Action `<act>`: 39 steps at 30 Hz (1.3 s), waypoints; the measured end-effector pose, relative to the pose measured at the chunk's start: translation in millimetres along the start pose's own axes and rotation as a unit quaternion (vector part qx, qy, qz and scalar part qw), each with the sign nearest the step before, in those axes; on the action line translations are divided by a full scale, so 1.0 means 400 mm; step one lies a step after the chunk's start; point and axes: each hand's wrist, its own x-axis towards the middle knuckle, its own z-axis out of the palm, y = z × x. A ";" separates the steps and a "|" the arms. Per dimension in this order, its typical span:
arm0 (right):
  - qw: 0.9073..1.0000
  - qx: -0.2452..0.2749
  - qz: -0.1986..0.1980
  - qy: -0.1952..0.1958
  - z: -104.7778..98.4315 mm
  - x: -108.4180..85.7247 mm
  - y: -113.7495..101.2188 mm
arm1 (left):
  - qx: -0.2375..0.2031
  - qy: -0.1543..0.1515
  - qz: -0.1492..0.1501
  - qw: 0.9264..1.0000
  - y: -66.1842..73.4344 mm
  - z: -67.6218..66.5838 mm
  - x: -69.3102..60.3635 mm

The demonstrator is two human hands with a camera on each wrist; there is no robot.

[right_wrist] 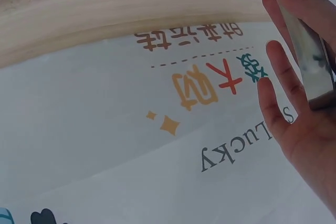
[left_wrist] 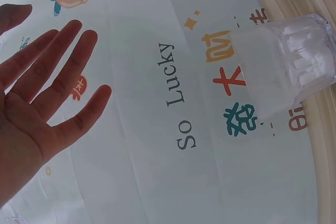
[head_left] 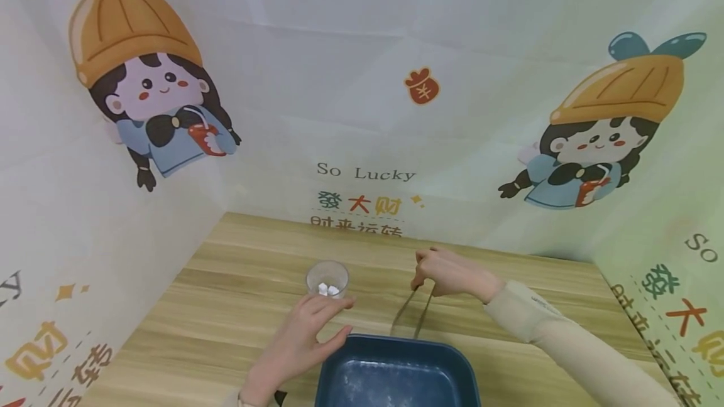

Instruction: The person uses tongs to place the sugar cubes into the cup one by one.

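Note:
My right hand [head_left: 452,274] pinches a pair of metal tongs [head_left: 421,321] behind the dark blue tray [head_left: 469,372], their two arms apart and pointing down toward its far rim. In the right wrist view, one flat shiny arm of the tongs [right_wrist: 313,66] lies between the thumb and the palm. My left hand [head_left: 296,338] hovers by the tray's left far corner, its fingers spread and holding nothing. Just beyond its fingertips stands a clear cup [head_left: 311,278] with several white cubes [left_wrist: 310,56] at the bottom.
The wood-grain table [head_left: 254,250] meets a pale printed cloth [head_left: 362,99] that hangs at the back and both sides. The tray's near part runs out of the head view.

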 end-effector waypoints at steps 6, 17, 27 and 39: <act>1.000 -0.013 -0.003 -0.022 0.001 0.030 -0.007 | -0.003 -0.001 -0.001 1.000 -0.001 -0.003 -0.002; 0.999 -0.016 0.004 -0.038 0.021 0.055 0.004 | -0.003 -0.001 -0.003 1.000 0.002 -0.004 -0.003; 0.998 -0.006 0.015 -0.058 0.023 0.074 0.006 | -0.002 -0.011 -0.003 1.000 0.000 0.003 -0.003; 0.999 -0.048 0.014 -0.002 0.067 0.082 0.033 | -0.003 -0.013 0.002 1.000 -0.007 0.006 -0.007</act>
